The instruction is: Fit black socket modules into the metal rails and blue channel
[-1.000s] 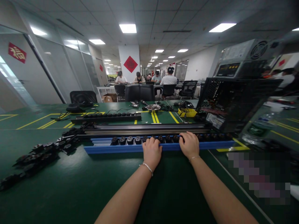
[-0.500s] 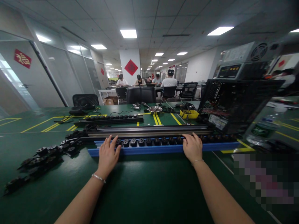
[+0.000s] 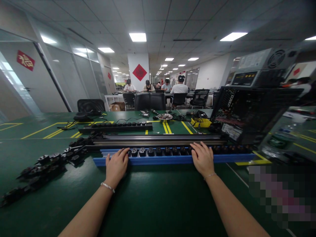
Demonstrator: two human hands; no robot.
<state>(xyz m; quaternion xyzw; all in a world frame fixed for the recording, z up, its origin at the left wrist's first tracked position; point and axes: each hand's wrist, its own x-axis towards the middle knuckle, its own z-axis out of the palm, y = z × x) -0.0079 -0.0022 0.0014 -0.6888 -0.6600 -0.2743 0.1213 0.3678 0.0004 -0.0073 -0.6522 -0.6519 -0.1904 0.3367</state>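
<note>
A long blue channel [image 3: 160,160] lies across the green table, holding a row of black round-faced socket-like pieces [image 3: 158,151]. My left hand [image 3: 117,165] is at the channel's left part, fingers bent over the leftmost black piece and closed on it; the thumb side is partly hidden. Further right, my right hand [image 3: 202,159] rests palm down across the channel, fingers stretched and apart over the row, touching the pieces beneath. What lies under both palms is hidden.
Dark metal rails [image 3: 158,140] run right behind the channel. Loose black pieces [image 3: 46,164] are heaped at left. Another filled black rail [image 3: 116,126], a metal bowl [image 3: 165,117] and a yellow tray [image 3: 201,122] stand farther back. At right are a computer case [image 3: 256,112] and a water bottle [image 3: 281,140].
My left hand let go of the row's middle, moved left with fingers spread, then bent its fingers over the left end. My right hand stayed in place. The view tilted slightly up.
</note>
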